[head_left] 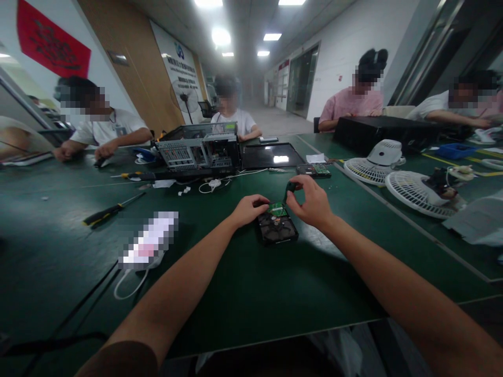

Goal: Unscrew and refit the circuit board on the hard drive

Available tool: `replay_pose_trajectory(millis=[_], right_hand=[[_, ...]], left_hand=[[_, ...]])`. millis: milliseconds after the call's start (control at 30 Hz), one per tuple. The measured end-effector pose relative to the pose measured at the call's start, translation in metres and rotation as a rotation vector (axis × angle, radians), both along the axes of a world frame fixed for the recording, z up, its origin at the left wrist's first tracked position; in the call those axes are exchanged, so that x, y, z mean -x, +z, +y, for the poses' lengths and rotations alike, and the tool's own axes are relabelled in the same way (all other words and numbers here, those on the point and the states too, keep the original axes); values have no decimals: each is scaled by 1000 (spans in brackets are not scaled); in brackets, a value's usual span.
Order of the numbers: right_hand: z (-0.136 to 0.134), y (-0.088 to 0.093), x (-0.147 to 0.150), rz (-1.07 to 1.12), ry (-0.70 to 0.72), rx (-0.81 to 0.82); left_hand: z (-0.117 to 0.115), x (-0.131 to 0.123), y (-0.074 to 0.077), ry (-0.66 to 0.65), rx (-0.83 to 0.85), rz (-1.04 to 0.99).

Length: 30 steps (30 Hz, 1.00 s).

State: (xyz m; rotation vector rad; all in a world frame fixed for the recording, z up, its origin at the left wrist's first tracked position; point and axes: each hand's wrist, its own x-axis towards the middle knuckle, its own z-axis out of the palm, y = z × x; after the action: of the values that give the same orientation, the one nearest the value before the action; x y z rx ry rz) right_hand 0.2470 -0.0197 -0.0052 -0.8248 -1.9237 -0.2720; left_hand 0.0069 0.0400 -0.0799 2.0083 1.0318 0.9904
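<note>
A hard drive (pixel 277 230) lies on the green table in front of me, with its green circuit board facing up at the far end. My left hand (pixel 250 210) grips the drive's far left corner, thumb on its edge and fingers behind. Above the drive's far right corner, my right hand (pixel 308 201) pinches a short, dark-handled screwdriver (pixel 291 186) held upright. Its thin shaft points down at the board's edge; whether the tip touches a screw is too small to tell.
Beyond my hands stand an opened computer case (pixel 196 152), a black panel (pixel 271 155) and another circuit-board drive (pixel 314 170). To the left lie a yellow-black screwdriver (pixel 106 213) and a phone (pixel 151 241) with a cable. Fan parts (pixel 416 193) are at right. Several people sit around.
</note>
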Motion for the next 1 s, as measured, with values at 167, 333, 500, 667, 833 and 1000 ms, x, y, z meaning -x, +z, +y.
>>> replay_pose_trajectory(millis=[167,333,500,667,833,1000], right_hand=[[0,2,-3,-6,-40,-12],[-5,6,-3,-39,73,-13],[-4,5,0,-8,59,-20],[2,1,-1,24,-43,-12],[5,-2,-2,47,-1,-3],[7,-4,1,81,-4,-66]], left_hand=[[-1,0,2,-5,-1,6],[0,0,1,-14,-22,3],[2,0,-2,19,1,0],[2,0,-3,7,-3,1],[2,0,-3,-3,12,-12],[3,0,-4,-9,5,-17]])
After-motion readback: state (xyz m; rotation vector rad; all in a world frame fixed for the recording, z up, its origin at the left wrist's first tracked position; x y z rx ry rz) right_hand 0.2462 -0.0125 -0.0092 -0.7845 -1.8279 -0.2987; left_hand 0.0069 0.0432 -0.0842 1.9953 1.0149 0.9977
